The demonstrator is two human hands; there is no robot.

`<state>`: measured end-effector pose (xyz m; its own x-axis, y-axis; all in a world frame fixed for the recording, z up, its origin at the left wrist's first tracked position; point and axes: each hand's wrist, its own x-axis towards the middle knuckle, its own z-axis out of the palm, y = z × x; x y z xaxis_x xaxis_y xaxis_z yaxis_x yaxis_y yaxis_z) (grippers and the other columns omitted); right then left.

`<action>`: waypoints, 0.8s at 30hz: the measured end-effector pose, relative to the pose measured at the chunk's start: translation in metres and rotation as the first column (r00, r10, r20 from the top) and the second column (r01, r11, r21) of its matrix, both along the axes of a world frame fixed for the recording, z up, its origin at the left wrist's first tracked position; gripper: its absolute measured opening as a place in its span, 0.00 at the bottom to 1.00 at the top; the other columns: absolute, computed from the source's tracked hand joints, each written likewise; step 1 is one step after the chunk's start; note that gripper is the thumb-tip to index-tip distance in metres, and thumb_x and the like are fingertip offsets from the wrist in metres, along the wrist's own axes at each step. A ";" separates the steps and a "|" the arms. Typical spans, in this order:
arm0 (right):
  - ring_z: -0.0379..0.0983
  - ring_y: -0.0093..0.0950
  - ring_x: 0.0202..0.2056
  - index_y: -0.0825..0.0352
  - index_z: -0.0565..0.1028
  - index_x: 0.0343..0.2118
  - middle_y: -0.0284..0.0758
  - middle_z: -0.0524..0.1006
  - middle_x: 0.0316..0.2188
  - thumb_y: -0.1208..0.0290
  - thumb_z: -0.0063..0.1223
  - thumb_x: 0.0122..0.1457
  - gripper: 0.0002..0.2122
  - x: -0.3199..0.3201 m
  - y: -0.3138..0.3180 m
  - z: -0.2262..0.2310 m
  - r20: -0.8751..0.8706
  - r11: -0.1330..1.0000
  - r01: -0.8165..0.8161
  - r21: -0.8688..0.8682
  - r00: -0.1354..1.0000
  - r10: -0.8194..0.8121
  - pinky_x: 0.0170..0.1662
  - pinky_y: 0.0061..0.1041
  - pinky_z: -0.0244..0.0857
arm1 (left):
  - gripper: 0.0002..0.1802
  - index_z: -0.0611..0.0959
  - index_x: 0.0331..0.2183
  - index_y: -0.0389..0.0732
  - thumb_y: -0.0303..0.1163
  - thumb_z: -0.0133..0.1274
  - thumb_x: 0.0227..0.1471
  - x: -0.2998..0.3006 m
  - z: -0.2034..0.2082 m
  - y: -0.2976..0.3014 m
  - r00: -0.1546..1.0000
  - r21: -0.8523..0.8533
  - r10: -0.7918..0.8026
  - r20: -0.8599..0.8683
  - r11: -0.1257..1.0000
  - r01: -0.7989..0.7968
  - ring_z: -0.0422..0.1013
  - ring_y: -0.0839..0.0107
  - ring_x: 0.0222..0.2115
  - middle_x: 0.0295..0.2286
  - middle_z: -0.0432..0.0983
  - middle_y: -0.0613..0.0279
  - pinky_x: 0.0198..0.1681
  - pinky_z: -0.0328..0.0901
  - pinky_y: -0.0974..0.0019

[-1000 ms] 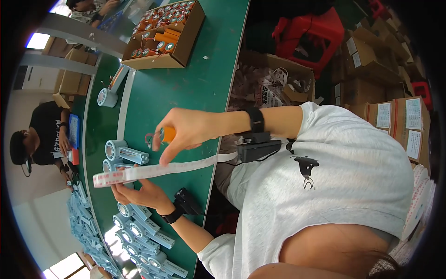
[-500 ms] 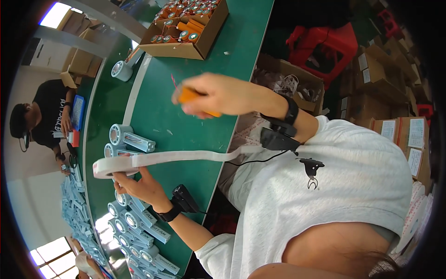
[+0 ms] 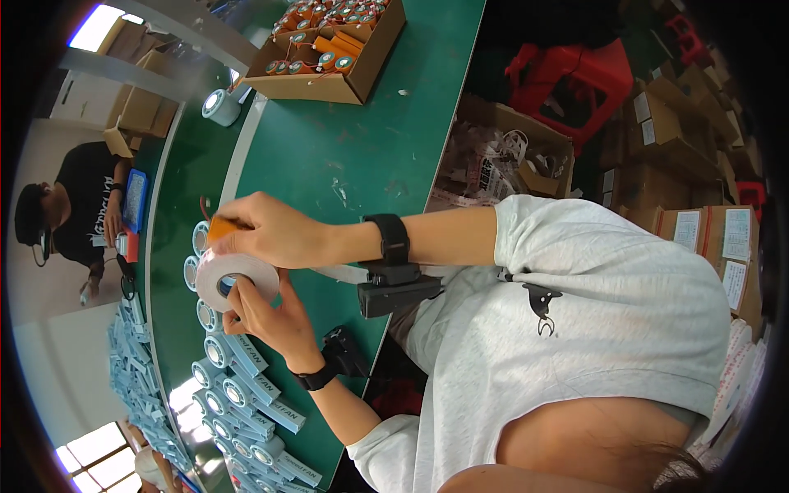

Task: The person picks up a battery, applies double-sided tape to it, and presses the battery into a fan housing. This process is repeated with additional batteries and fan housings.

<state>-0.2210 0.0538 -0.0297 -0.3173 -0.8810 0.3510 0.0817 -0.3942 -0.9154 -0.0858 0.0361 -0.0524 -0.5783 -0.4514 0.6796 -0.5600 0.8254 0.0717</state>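
Observation:
My left hand (image 3: 275,320) is closed around a roll of white tape (image 3: 256,272), with fingers in its core. Right above it, my right hand (image 3: 275,232) grips an orange cylindrical battery (image 3: 222,229) against the edge of the roll. The fingers hide most of the battery. A loose strip of tape (image 3: 341,274) runs from near the roll toward my lap, partly covered by my right forearm. Light-blue handheld fan bodies (image 3: 238,391) lie in rows beyond and beside my left hand on the green table.
An open cardboard box (image 3: 316,88) of orange batteries with red wires stands at the table's far end. A carton of scrap backing (image 3: 526,152) and a red stool (image 3: 571,90) are at the right. Across the table, a person (image 3: 74,197) works by a blue tray (image 3: 136,201).
My right hand has moved left and down with the battery, up to the tape roll. The roll has turned its flat side into view, and my left hand has shifted slightly right.

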 end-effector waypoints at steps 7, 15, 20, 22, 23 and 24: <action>0.72 0.27 0.34 0.74 0.68 0.31 0.42 0.75 0.29 0.73 0.45 0.54 0.08 -0.016 -0.011 0.013 0.773 0.995 0.088 -0.048 0.634 -0.019 0.34 0.20 0.66 | 0.22 0.72 0.34 0.30 0.34 0.59 0.39 -0.025 -0.001 0.006 0.980 0.237 -0.060 -0.188 0.966 0.105 0.62 0.63 0.28 0.27 0.70 0.56 0.38 0.49 0.65; 0.67 0.30 0.41 0.69 0.61 0.43 0.45 0.69 0.41 0.71 0.42 0.57 0.12 -0.138 0.006 0.058 0.628 0.693 0.462 -0.554 0.778 -0.017 0.46 0.25 0.60 | 0.17 0.74 0.37 0.33 0.30 0.54 0.44 -0.045 -0.003 0.039 0.890 0.366 -0.425 0.167 0.864 0.345 0.65 0.61 0.35 0.31 0.72 0.53 0.45 0.51 0.64; 0.68 0.31 0.39 0.70 0.62 0.42 0.41 0.71 0.36 0.72 0.44 0.56 0.12 -0.137 0.022 0.035 0.266 0.801 -0.014 -0.599 0.940 0.215 0.45 0.24 0.62 | 0.22 0.71 0.45 0.40 0.21 0.49 0.43 -0.046 0.020 -0.008 0.921 0.632 -0.382 0.076 0.733 0.252 0.63 0.57 0.45 0.40 0.70 0.54 0.47 0.57 0.63; 0.74 0.28 0.32 0.70 0.72 0.35 0.37 0.74 0.29 0.73 0.46 0.55 0.08 -0.133 0.029 0.023 0.244 0.844 0.028 -0.536 0.962 0.124 0.39 0.24 0.67 | 0.25 0.72 0.44 0.41 0.17 0.49 0.38 -0.051 0.041 -0.045 0.939 0.222 -0.283 0.194 0.945 0.239 0.65 0.57 0.43 0.41 0.69 0.54 0.43 0.61 0.63; 0.74 0.27 0.33 0.70 0.72 0.36 0.36 0.75 0.30 0.73 0.48 0.54 0.08 -0.130 0.032 0.019 0.147 0.862 0.009 -0.507 0.986 0.076 0.40 0.22 0.67 | 0.26 0.74 0.42 0.41 0.17 0.50 0.35 -0.053 0.053 -0.063 0.940 -0.099 -0.216 0.264 0.963 0.249 0.67 0.58 0.41 0.41 0.70 0.54 0.41 0.63 0.64; 0.74 0.26 0.34 0.69 0.73 0.37 0.35 0.75 0.30 0.74 0.50 0.53 0.09 -0.125 0.034 0.017 0.048 0.878 -0.016 -0.479 0.998 0.044 0.40 0.21 0.66 | 0.26 0.75 0.40 0.41 0.17 0.51 0.32 -0.040 0.049 -0.088 0.919 -0.311 -0.017 0.395 0.938 0.151 0.69 0.60 0.37 0.38 0.71 0.55 0.38 0.63 0.65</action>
<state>-0.3462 0.0875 -0.0126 -0.3251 -0.6198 0.7143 0.1455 -0.7791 -0.6098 -0.1263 -0.0523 -0.0029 -0.8476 -0.1787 0.4997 -0.4158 0.8087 -0.4161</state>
